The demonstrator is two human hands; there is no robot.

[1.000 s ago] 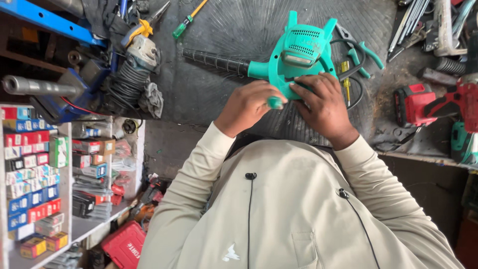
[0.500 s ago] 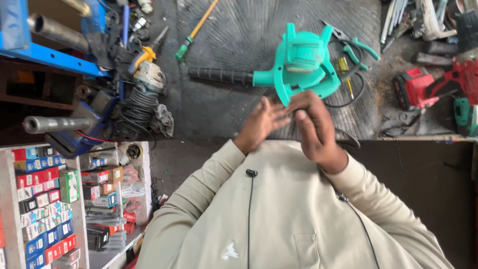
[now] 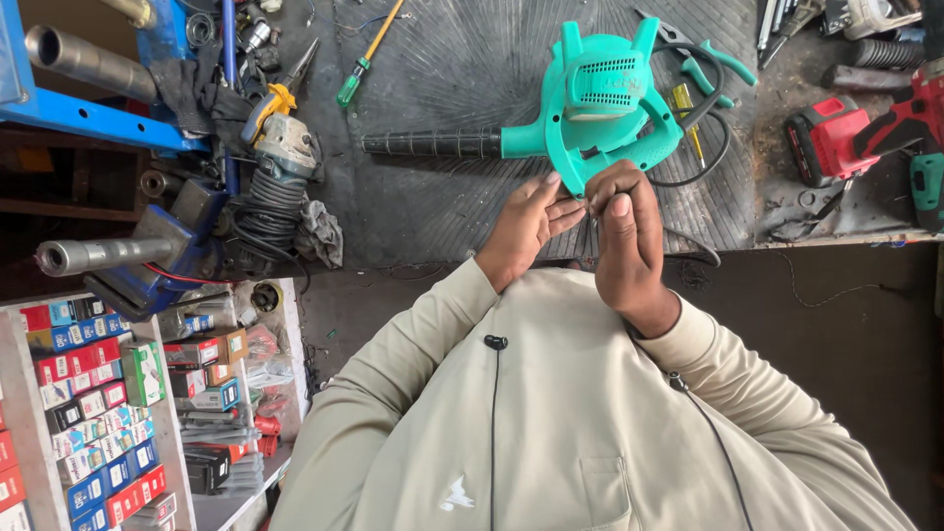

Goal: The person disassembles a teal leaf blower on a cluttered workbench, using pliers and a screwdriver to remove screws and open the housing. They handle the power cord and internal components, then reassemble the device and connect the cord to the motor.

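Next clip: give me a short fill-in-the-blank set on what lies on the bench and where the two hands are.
1. The blower has a body coloured ____.
2. Its black nozzle points toward the image's ____ side.
3. The left hand and right hand meet just below the blower's ____.
4. The cordless drill at the image's right is mainly ____.

Missing words: teal green; left; handle; red

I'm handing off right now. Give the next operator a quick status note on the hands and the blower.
Left hand: fingers extended, tips meeting the right hand below the blower's handle.
Right hand: curled, pinching there; whatever it pinches is too small to tell.
Green blower: lying on the dark mat, black nozzle pointing left.
Done: housing looks closed.
Left: the fingertip work at the handle.
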